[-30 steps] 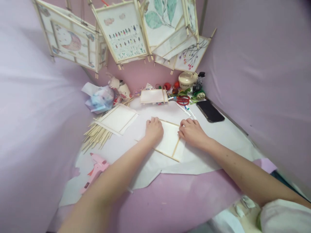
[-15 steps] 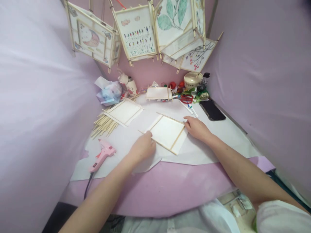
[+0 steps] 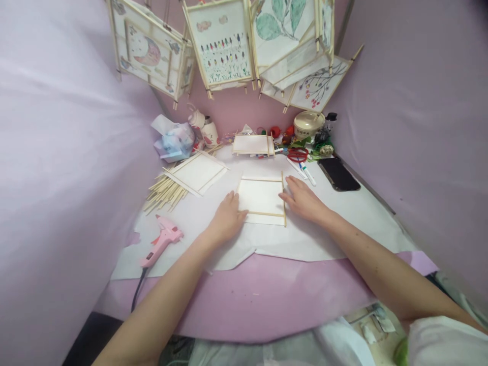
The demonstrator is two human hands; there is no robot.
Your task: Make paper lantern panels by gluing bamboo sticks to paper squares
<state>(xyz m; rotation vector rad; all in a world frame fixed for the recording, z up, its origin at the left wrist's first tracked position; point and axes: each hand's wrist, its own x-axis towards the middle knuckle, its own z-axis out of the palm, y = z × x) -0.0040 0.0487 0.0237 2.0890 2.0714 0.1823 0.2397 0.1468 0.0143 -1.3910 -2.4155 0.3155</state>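
Note:
A white paper panel [image 3: 261, 197] edged with thin wooden sticks lies on the white sheet in front of me, nearly square to my body. My left hand [image 3: 227, 218] rests along its left edge, fingers stretched out flat and thumb at the lower left corner. On the opposite side, the thumb of my right hand [image 3: 304, 201] touches the right stick, while its spread fingers lie just outside it. Neither hand is closed around the panel. A second stick-framed panel [image 3: 197, 172] lies behind to the left, partly over a pile of loose sticks [image 3: 165, 192].
A pink glue gun [image 3: 163, 241] with a dark cord lies at left. Toward the back are a small framed panel [image 3: 253, 144], red-handled scissors [image 3: 298, 154], pens [image 3: 308, 174], a lidded bowl [image 3: 308, 125] and a phone [image 3: 338, 174]. Painted framed panels [image 3: 224, 46] hang above.
The panel under my hands has turned from a slant to nearly straight. My left hand has opened out along its left edge, and my right thumb has come onto the right stick.

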